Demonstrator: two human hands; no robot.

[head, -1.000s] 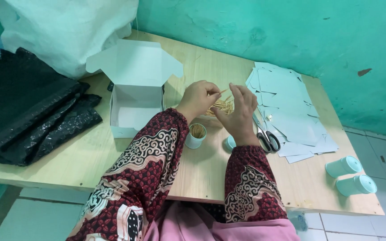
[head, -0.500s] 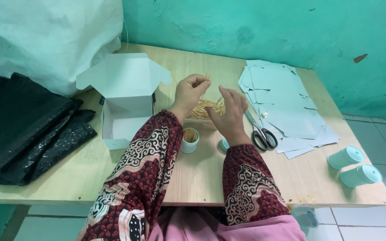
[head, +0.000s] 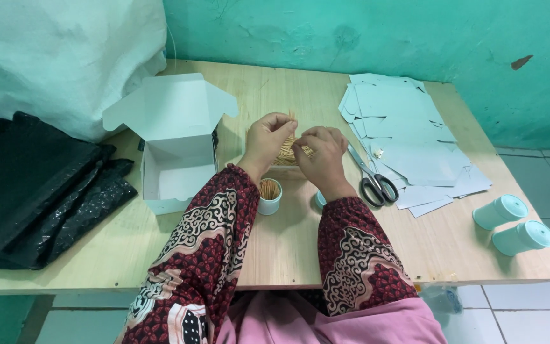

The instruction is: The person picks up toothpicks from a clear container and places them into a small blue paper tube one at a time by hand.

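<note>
My left hand [head: 268, 137] and my right hand [head: 319, 150] meet over a loose heap of thin wooden sticks [head: 288, 153] on the wooden table [head: 288, 248]. Both pinch sticks from the heap; a few stand up from my left fingers. A small mint cup [head: 269, 196] with sticks standing in it sits just below my left wrist. A mint lid [head: 320, 199] peeks out beside my right wrist.
An open white carton box [head: 174, 148] stands at the left. Black-handled scissors [head: 372, 178] lie right of my hands, beside a stack of flat pale cardboard sheets [head: 408, 143]. Two capped mint cups [head: 514, 223] lie at the right edge. Black plastic bags [head: 33, 191] and a white sack [head: 65, 57] are at the left.
The hands stay over the stick heap; the fingers have shifted slightly, now pinching sticks upward. The view has tilted a little.
</note>
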